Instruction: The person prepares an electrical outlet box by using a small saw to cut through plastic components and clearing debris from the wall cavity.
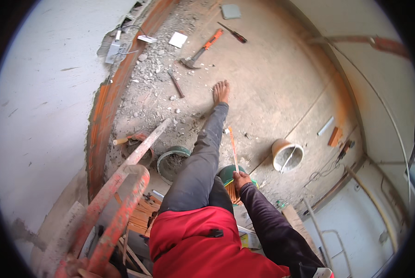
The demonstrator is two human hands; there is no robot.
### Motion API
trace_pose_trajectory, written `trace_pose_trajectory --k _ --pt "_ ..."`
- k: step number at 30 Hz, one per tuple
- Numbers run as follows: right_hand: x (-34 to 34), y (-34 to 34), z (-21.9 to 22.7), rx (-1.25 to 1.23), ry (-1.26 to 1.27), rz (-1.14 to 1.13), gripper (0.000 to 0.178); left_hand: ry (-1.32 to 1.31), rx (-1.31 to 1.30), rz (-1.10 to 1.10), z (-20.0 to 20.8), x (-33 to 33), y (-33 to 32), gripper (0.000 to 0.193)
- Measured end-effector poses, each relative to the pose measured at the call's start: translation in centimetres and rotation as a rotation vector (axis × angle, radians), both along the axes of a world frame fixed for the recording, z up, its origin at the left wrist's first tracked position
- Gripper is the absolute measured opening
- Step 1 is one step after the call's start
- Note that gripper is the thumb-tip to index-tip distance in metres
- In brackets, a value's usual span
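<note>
My right hand (241,180) is closed around the lower end of a long, thin orange strip (233,143) with a pale lower part; its exact kind is unclear. The strip points away from me, over the floor beside my leg. Just below the hand stands a green bucket (227,172) with orange pieces at it, partly hidden by my leg. At the lower left edge, a skin-toned shape (106,269) beside a red, paint-worn tubular frame (132,192) may be my left hand. Its fingers cannot be made out.
Ahead lie a claw hammer (202,50), a screwdriver (233,32) and a chisel (176,84). Rubble (154,78) lines the left wall. A rubble-filled bucket (172,162) stands left of my leg, a pale bucket (286,155) to the right. Loose wires (126,51) hang from the wall.
</note>
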State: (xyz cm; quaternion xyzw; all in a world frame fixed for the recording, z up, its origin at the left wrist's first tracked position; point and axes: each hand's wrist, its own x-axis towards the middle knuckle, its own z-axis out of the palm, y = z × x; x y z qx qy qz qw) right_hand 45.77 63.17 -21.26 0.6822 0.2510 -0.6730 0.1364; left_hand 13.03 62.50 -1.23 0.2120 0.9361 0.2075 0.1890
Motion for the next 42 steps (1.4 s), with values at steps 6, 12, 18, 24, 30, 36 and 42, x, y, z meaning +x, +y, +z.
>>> trace_pose_trajectory --k 6,12,18,24,30,36,42 --pt "-14.0 17.5 4.4 -0.191 0.089 0.175 0.032 -0.331 -0.195 0.315 -0.3 0.5 2.1 0.057" --pt "-26.0 29.3 8.4 -0.221 0.225 0.189 0.038 -0.486 -0.188 0.499 -0.8 -0.7 5.9 0.062" --pt "-30.3 31.7 4.2 -0.019 0.262 0.649 0.041 -0.585 -0.157 0.673 -1.5 -2.0 8.9 0.068" --pt "-34.1 35.0 0.7 0.349 0.399 1.020 0.042 -0.687 -0.120 0.882 -1.3 -0.5 12.0 0.074" --pt "-40.4 41.4 1.6 0.289 0.352 1.156 0.046 -0.768 -0.008 1.022 -2.8 -0.7 15.2 0.080" --pt "-44.8 43.8 0.9 0.381 0.306 1.346 0.050 -0.811 -0.055 1.035 -8.4 -4.0 19.1 0.088" --pt "-48.1 41.4 -8.4 0.394 0.415 1.022 0.046 -0.619 -0.233 0.787 -18.6 -14.2 17.9 0.087"
